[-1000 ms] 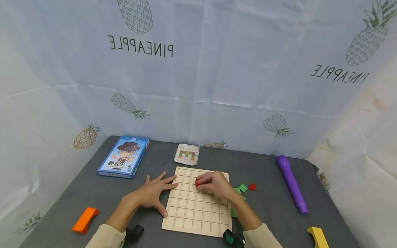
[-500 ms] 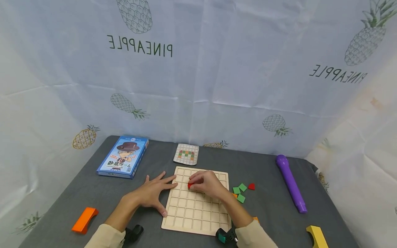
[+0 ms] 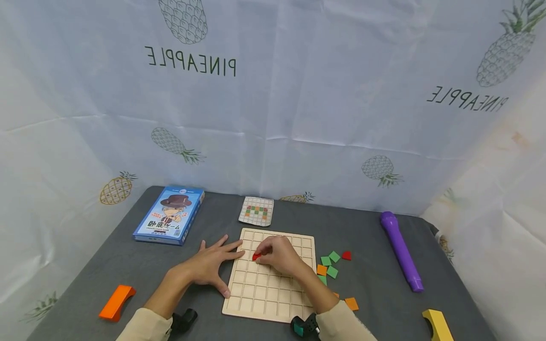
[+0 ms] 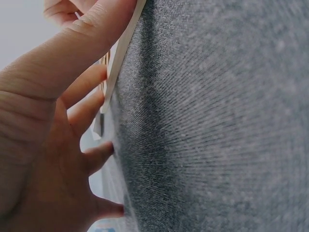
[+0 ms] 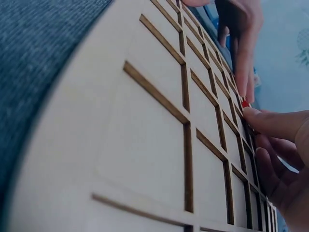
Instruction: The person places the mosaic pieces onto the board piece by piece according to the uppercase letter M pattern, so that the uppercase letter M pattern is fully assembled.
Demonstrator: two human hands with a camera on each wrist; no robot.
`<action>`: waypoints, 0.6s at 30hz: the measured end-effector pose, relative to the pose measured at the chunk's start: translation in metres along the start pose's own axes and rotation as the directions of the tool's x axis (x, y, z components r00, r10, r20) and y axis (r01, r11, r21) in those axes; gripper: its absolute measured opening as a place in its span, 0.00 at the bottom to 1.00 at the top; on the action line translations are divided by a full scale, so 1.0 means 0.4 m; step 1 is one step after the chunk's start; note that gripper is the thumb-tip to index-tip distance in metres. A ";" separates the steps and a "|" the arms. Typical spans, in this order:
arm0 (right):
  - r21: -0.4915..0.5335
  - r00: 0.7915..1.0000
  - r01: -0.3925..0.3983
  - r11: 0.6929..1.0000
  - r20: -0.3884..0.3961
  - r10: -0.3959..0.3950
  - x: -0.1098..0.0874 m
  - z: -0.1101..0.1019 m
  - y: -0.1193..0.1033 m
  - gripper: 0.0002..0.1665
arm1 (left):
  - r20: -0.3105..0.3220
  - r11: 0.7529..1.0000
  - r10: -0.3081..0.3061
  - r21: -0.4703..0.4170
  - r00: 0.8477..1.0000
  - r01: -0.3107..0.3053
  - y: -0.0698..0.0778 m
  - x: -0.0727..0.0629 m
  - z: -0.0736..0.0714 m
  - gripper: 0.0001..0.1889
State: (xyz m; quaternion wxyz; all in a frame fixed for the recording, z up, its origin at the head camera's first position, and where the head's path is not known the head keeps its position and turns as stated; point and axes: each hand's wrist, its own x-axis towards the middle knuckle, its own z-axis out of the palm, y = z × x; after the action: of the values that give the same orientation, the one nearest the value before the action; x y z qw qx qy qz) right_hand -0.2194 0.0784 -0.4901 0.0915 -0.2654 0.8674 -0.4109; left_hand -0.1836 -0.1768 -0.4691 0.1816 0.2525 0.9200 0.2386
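A light wooden grid board (image 3: 258,305) lies on the dark table. My left hand (image 3: 209,265) is spread flat at the board's left edge, thumb and fingertips touching its rim. Over the upper left cells, my right hand (image 3: 279,255) pinches a small red piece (image 3: 256,256) between thumb and fingers. In the right wrist view a bit of the red piece (image 5: 245,103) shows by the thumb tip. Beside the board's right edge lie loose green tiles (image 3: 332,272), orange tiles (image 3: 351,303) and another red piece (image 3: 346,255). The right forearm hides part of the board.
A pattern card (image 3: 256,211) lies behind the board. To the left are a blue boxed game (image 3: 170,215) and an orange arch block (image 3: 117,303). On the right lie a purple microphone-shaped toy (image 3: 402,251) and a yellow arch block (image 3: 437,325). A pineapple-print curtain (image 3: 273,94) surrounds the table.
My right hand has moved left across the board with the red piece, uncovering more orange and green tiles by the right edge. My left hand has stayed in place.
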 end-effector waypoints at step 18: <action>-0.056 0.999 0.007 0.998 -0.042 -0.010 -0.002 0.009 -0.008 0.04 | -0.001 1.000 -0.004 -0.007 1.000 0.004 -0.008 0.005 0.005 0.57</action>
State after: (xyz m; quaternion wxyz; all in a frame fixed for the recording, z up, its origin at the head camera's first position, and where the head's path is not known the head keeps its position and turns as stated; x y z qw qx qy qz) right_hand -0.2160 0.0748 -0.4902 0.0639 -0.2628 0.8791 -0.3925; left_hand -0.1856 -0.1774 -0.4729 0.1825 0.2501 0.9197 0.2415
